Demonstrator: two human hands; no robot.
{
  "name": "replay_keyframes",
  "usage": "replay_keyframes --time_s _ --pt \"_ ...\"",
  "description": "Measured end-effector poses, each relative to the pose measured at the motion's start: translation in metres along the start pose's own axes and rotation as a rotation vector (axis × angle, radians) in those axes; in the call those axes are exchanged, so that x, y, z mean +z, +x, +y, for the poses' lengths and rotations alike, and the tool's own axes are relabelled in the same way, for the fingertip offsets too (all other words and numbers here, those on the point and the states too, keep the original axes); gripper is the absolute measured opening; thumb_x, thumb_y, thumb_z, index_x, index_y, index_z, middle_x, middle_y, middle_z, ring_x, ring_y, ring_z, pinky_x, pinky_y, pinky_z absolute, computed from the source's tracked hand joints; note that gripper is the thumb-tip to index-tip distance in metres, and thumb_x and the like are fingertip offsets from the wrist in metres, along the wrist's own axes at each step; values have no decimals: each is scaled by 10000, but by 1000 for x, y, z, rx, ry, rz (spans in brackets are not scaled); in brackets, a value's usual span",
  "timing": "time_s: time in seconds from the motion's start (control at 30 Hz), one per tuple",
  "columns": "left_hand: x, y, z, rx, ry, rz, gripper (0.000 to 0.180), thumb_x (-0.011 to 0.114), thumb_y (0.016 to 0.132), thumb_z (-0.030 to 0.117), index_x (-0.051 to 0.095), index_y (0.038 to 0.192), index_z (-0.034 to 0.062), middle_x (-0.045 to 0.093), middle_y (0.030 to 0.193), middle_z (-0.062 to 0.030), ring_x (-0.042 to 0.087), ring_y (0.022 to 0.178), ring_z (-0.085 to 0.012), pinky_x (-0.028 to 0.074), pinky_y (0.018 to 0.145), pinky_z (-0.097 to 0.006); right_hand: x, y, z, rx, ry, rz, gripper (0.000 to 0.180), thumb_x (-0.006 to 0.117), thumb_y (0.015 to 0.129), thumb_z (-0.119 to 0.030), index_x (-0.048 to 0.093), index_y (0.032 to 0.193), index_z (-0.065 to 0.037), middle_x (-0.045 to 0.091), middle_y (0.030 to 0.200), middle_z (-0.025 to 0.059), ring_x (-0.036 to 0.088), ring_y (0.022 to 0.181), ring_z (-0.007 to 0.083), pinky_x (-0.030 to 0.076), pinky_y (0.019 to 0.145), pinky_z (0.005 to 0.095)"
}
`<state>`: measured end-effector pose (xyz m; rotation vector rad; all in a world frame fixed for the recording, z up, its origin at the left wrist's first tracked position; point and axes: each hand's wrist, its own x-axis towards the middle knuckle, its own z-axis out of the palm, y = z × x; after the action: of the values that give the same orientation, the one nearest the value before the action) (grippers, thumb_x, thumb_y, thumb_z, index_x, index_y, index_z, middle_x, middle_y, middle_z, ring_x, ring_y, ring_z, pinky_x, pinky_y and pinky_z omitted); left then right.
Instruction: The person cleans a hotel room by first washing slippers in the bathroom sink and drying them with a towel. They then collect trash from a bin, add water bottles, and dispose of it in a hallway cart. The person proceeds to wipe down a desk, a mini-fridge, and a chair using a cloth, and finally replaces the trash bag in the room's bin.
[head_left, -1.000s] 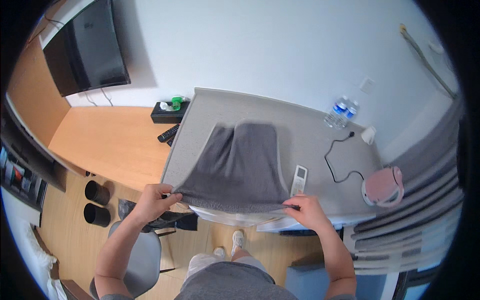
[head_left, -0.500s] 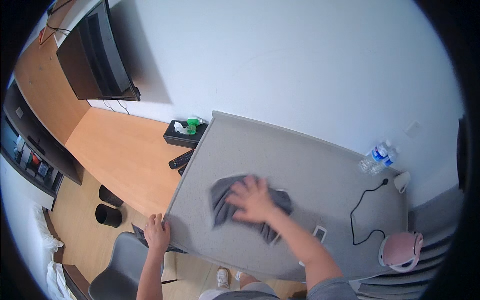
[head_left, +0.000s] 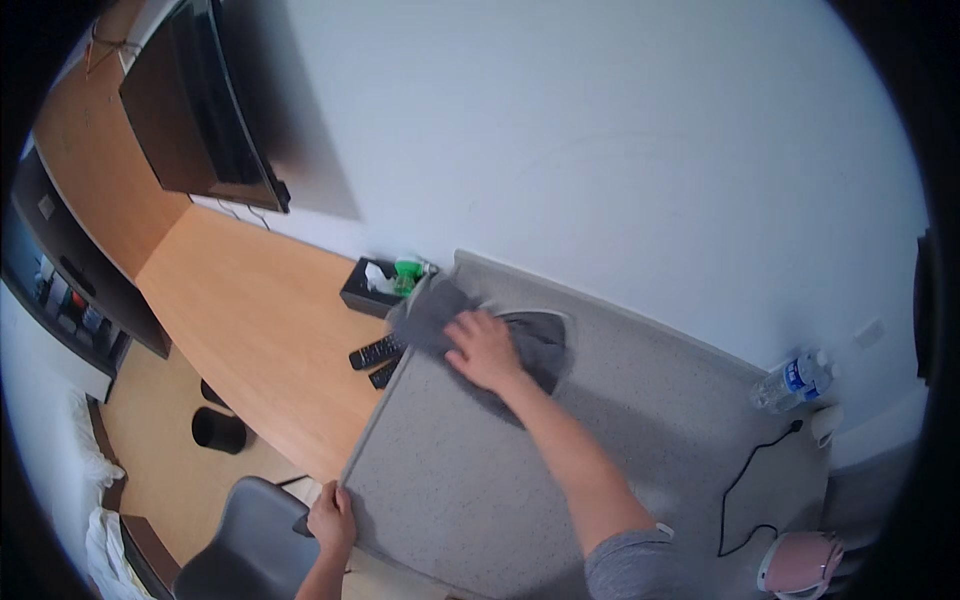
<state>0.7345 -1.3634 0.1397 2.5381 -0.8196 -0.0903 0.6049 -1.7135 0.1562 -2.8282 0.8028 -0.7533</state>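
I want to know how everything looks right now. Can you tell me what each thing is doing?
Grey cloth: bunched up, flat on the table.
Right hand: pressing on the cloth.
Left hand: gripping the table edge.
Water bottle: capped.
Black cable: loose on the table.
Television: screen dark.

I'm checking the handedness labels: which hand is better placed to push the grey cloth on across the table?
Right. The right hand lies flat on the grey cloth; the left hand grips the table's near corner.
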Motion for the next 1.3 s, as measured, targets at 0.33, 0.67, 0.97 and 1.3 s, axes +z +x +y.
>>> replay_keyframes --time_s 0.33,0.67,0.97,1.3 --pt "-1 -2 -7 -7 0 2 197 485 850 210 592 953 81 620 773 -143 601 687 -328 456 594 -418 -141 -140 137 353 -494 494 319 589 695 -79 606 1014 -58 504 1164 123 448 1076 337 373 888 482" --pt "-9 -3 -8 -1 -4 -32 204 496 829 196 599 971 90 621 825 -145 602 739 -334 466 633 -411 -6 20 83 157 -212 442 336 669 705 -120 616 1037 -104 496 1162 83 447 1033 326 379 884 430" --pt "-12 9 -11 -5 -66 -108 239 455 895 248 603 1016 105 629 872 -167 609 800 -336 465 699 -403 32 44 -72 110 51 9 311 562 812 -255 589 1090 -119 541 1177 90 523 1036 288 417 880 399" --pt "-12 49 -138 193 -464 -270 372 370 961 259 558 798 -17 531 659 -76 509 584 -139 430 516 -294 -18 -193 -273 63 370 7 456 608 715 -146 543 1165 -116 444 1279 94 410 1179 289 242 1041 487"
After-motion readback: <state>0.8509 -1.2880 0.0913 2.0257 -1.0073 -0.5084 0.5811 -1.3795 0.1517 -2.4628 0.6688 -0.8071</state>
